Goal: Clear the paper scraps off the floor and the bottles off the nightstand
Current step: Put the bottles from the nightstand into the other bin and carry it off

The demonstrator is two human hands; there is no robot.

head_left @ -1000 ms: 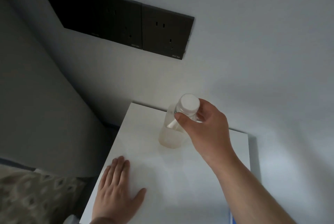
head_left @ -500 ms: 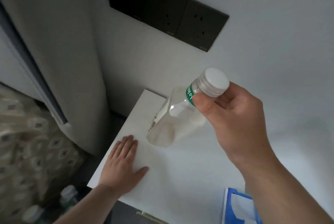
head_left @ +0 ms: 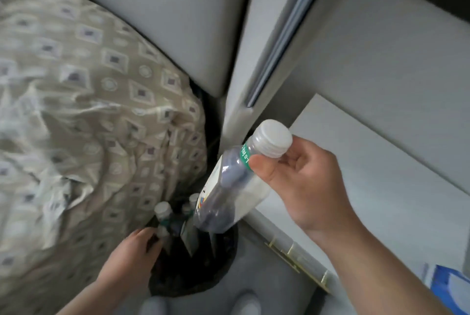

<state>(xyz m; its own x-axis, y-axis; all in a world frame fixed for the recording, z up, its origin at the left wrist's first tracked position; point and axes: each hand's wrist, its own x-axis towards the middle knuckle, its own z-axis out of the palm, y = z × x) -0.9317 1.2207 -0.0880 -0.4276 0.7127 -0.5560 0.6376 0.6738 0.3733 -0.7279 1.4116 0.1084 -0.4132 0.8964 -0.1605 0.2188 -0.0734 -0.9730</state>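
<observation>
Bare left hand (head_left: 132, 251), right hand (head_left: 305, 182), blurred grey footwear (head_left: 245, 302)

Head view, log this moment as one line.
right hand: holds clear bottle by neck, tilted above bin | left hand: at bin rim, grip unclear | bin: other bottles inside

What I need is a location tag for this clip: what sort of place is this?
Most likely a bedroom: patterned bedding lies against a padded grey headboard, and a white nightstand stands beside the bed, with a black-lined bin on the floor between them.
</observation>
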